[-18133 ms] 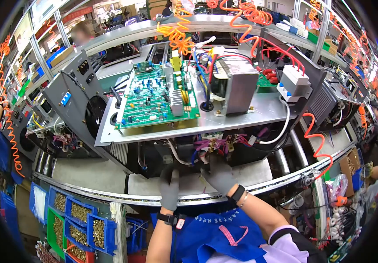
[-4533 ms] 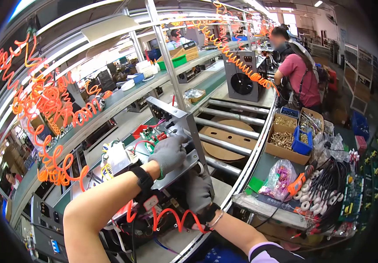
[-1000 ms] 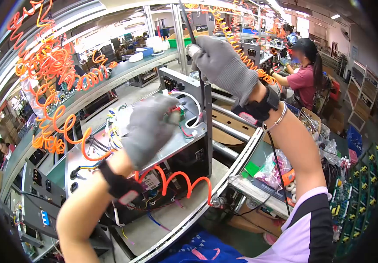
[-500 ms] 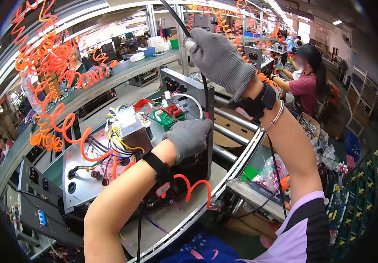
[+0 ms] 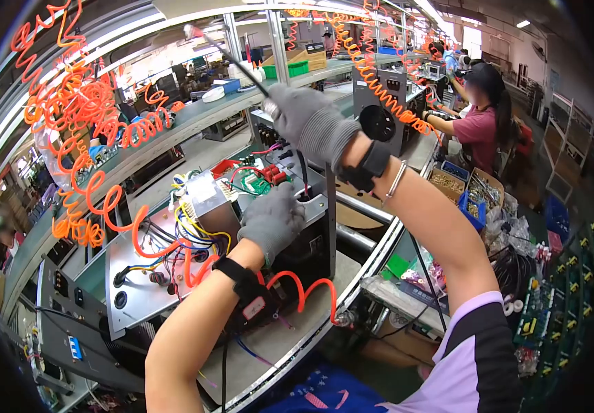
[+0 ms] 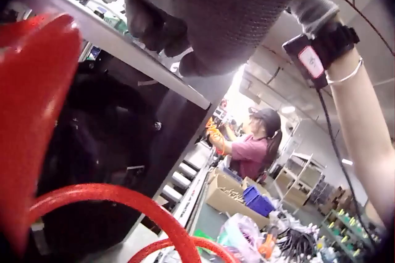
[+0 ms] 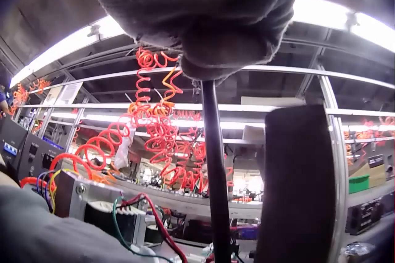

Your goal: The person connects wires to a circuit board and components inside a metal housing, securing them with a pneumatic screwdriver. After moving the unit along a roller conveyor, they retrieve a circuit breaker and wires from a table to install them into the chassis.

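In the head view my right hand (image 5: 314,124), in a grey glove, is raised above the open grey electrical unit and grips a thick black cable (image 5: 245,72). One end of the cable sticks out up and left, with a pale and reddish tip. From the fist the cable (image 7: 215,170) runs down toward the unit. My gloved left hand (image 5: 273,220) is low at the unit's metal deck (image 5: 142,303), fingertips right by the cable's lower stretch. In the left wrist view its fingers (image 6: 163,32) bend over the metal edge; whether they pinch the cable I cannot tell.
A transformer (image 5: 207,199) with coloured wires and a green circuit board (image 5: 252,182) sit on the deck. A coiled orange air hose (image 5: 124,220) crosses the unit. Metal rollers (image 5: 362,206) lie beyond it. Boxes of fittings (image 5: 448,182) stand right. A person (image 5: 479,131) works farther along.
Over the last second my right hand has shifted left with the cable, whose tip has swung down into view. My left hand has come from over the transformer to the unit's near right end.
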The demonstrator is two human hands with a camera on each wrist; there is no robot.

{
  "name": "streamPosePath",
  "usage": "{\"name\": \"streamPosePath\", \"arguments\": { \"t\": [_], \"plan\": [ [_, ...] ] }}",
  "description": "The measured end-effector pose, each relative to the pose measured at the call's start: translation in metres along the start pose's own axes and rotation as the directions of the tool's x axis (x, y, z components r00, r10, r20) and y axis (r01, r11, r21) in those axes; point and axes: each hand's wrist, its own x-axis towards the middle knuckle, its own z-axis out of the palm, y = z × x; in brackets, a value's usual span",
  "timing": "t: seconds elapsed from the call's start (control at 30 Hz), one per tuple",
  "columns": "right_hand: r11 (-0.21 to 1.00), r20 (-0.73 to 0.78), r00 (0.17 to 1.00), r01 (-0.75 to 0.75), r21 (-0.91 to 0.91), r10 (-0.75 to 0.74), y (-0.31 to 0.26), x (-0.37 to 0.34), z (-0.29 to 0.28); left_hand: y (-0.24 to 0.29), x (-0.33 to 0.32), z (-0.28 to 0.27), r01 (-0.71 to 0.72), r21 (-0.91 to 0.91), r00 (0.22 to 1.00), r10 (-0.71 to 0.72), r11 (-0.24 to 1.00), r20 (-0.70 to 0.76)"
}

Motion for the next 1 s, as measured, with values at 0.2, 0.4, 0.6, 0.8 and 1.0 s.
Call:
{"name": "streamPosePath", "arguments": {
  "t": [0.2,0.4,0.6,0.8,1.0],
  "plan": [
    [0.990,0.359,0.933,0.076,-0.117,-0.029,-0.011,-0.004,0.011,-0.006,-0.007,0.007,-0.024,-0.096,0.997,0.016,0.995,-0.082],
    [0.975,0.484,0.874,0.148,-0.165,-0.051,-0.036,0.016,0.019,0.007,-0.012,0.003,0.053,-0.057,0.998,-0.055,0.997,-0.038],
    [0.968,0.516,0.851,0.200,-0.154,-0.094,-0.025,0.038,0.040,0.006,-0.017,0.006,0.013,-0.017,0.997,-0.014,1.000,-0.076],
    [0.949,0.416,0.906,0.064,-0.309,0.074,-0.028,0.033,0.070,0.003,-0.019,0.009,-0.017,0.001,0.993,0.017,1.000,-0.120],
    [0.935,0.517,0.851,0.253,-0.246,-0.094,-0.025,0.034,0.072,0.002,-0.020,0.014,-0.032,-0.011,0.989,0.030,0.999,-0.145]
  ]
}}
